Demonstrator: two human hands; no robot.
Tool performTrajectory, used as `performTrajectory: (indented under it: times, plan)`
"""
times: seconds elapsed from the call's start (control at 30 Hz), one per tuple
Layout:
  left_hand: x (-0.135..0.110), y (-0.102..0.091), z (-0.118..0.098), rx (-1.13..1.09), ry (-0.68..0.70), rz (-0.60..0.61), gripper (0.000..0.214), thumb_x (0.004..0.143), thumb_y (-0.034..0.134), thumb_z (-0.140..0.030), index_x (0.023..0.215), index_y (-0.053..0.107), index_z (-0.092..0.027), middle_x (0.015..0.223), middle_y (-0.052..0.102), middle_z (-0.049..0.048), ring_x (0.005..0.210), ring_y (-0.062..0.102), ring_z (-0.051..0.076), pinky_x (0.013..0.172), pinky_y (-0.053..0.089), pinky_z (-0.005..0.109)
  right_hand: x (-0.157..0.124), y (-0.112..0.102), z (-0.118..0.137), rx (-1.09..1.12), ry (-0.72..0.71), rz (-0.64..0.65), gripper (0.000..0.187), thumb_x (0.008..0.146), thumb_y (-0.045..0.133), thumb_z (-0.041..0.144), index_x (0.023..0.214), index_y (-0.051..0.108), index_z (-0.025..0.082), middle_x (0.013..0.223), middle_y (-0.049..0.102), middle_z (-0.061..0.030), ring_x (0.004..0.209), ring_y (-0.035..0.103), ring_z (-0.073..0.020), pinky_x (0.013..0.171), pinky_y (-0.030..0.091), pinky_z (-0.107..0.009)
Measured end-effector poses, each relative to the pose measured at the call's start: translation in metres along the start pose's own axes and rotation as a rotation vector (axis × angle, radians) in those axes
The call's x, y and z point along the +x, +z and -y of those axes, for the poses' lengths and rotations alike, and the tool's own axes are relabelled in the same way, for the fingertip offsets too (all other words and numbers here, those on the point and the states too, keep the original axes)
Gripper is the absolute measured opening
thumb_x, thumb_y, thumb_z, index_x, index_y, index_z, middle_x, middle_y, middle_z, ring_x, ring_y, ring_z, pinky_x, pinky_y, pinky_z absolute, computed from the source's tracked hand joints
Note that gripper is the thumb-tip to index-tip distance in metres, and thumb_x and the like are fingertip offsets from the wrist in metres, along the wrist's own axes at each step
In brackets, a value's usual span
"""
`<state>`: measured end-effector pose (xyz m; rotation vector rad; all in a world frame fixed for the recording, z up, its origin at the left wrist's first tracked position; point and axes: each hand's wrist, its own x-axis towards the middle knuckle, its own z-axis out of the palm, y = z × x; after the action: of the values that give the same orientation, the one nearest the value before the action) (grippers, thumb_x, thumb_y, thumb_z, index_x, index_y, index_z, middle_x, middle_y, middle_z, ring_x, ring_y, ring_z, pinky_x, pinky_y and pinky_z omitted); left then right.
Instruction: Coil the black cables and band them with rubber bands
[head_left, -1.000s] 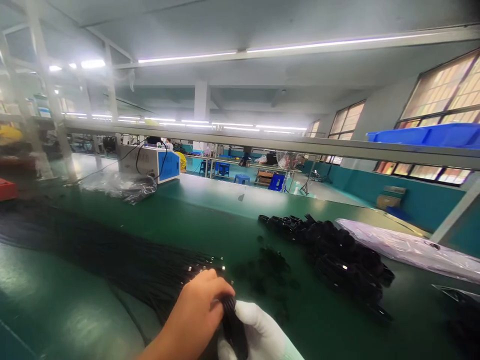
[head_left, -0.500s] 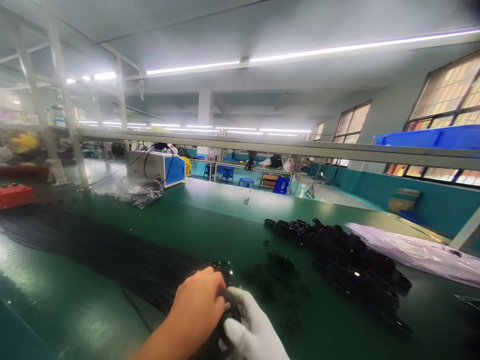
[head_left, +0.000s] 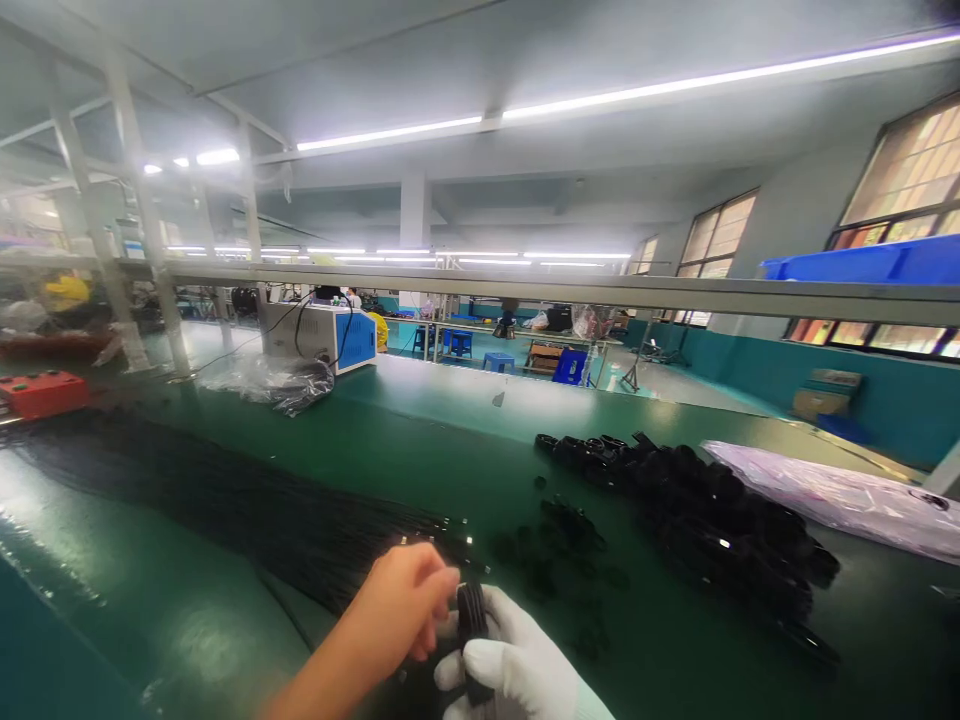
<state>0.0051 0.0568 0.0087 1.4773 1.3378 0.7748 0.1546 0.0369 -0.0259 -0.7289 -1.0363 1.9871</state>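
"How many in hand?"
"One black coil point(head_left: 472, 612), low in view over the bench point(head_left: 420, 450). The gloved right grip point(head_left: 529, 655) is closed around it; the bare left grip point(head_left: 401, 610) is curled just beside, and I can't tell whether it pinches anything."
"What else?"
"One long bundle of cables point(head_left: 225, 510) at left, one heap of coils point(head_left: 709, 510) at right (too tangled to count), one red box point(head_left: 46, 393), one machine point(head_left: 315, 335)."
"Surface and room?"
"Glossy green, with strip lights point(head_left: 390, 133) above and windows point(head_left: 720, 235) at right."
"Which way does the held coil point?"
"Its long axis runs nearly upright in view, upper end toward the bench's far side, leaning slightly left."
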Motion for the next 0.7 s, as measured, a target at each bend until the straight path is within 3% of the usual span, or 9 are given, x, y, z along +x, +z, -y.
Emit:
performTrajectory:
  times: [0.1,0.23,0.33,0.43,0.53,0.63,0.7]
  plan:
    - [-0.008,0.007,0.014,-0.162,-0.034,0.089,0.02,0.067,0.054,-0.036,0.071,0.05,-0.017,0.052,0.05,-0.0058,0.041,0.042,0.007,0.037,0.031,0.017,-0.002,0.001,0.006,0.016,-0.009,0.113,0.047,0.061,0.074,0.031,0.099,0.052,0.016,0.095,0.056,-0.0054,0.08,0.06,-0.018,0.062,0.046,-0.028]
    - [-0.012,0.015,0.029,-0.316,-0.009,0.136,0.026,0.064,0.061,-0.039,0.069,0.047,-0.017,0.049,0.047,-0.0065,0.043,0.041,0.007,0.04,0.031,0.018,-0.004,0.007,0.015,-0.117,-0.022,0.11,0.046,0.056,0.078,0.018,0.095,0.054,0.014,0.087,0.062,-0.0044,0.08,0.061,-0.0189,0.069,0.046,-0.03]
    - [-0.014,0.014,0.029,-0.399,0.033,0.19,0.025,0.068,0.061,-0.038,0.071,0.05,-0.016,0.055,0.051,-0.0032,0.048,0.045,0.008,0.047,0.033,0.02,-0.005,0.007,0.014,-0.036,-0.022,0.193,0.041,0.064,0.075,0.021,0.099,0.055,0.014,0.086,0.06,-0.0037,0.08,0.059,-0.0162,0.07,0.045,-0.03]
    - [-0.016,0.008,0.022,-0.372,0.028,0.217,0.022,0.071,0.056,-0.037,0.071,0.05,-0.016,0.057,0.052,-0.0021,0.051,0.047,0.01,0.051,0.036,0.022,-0.003,0.003,0.007,0.035,-0.041,0.201,0.044,0.063,0.078,0.023,0.099,0.055,0.014,0.085,0.058,-0.0034,0.074,0.057,-0.014,0.063,0.043,-0.026]
    - [-0.019,0.004,0.016,-0.079,0.042,0.035,0.018,0.077,0.048,-0.033,0.073,0.053,-0.017,0.062,0.056,0.0008,0.055,0.052,0.015,0.053,0.04,0.025,-0.002,0.0,0.002,0.104,-0.025,0.176,0.046,0.06,0.079,0.024,0.098,0.056,0.015,0.093,0.057,-0.0045,0.078,0.057,-0.0144,0.062,0.043,-0.025]
    - [-0.022,0.007,0.017,0.269,0.279,-0.229,0.024,0.073,0.046,-0.012,0.091,0.061,-0.019,0.088,0.06,0.004,0.075,0.058,0.017,0.069,0.044,0.028,0.0,-0.002,0.002,0.036,-0.003,0.129,0.044,0.061,0.074,0.017,0.102,0.057,0.017,0.102,0.056,-0.0046,0.088,0.057,-0.0173,0.07,0.047,-0.03]
    - [-0.022,0.013,0.024,0.387,0.434,-0.296,0.037,0.069,0.042,-0.003,0.094,0.062,-0.021,0.093,0.059,0.0043,0.082,0.058,0.018,0.074,0.044,0.027,0.002,-0.001,0.003,-0.09,-0.014,0.09,0.049,0.055,0.067,0.006,0.102,0.059,0.017,0.096,0.06,-0.0033,0.093,0.058,-0.0201,0.079,0.047,-0.034]
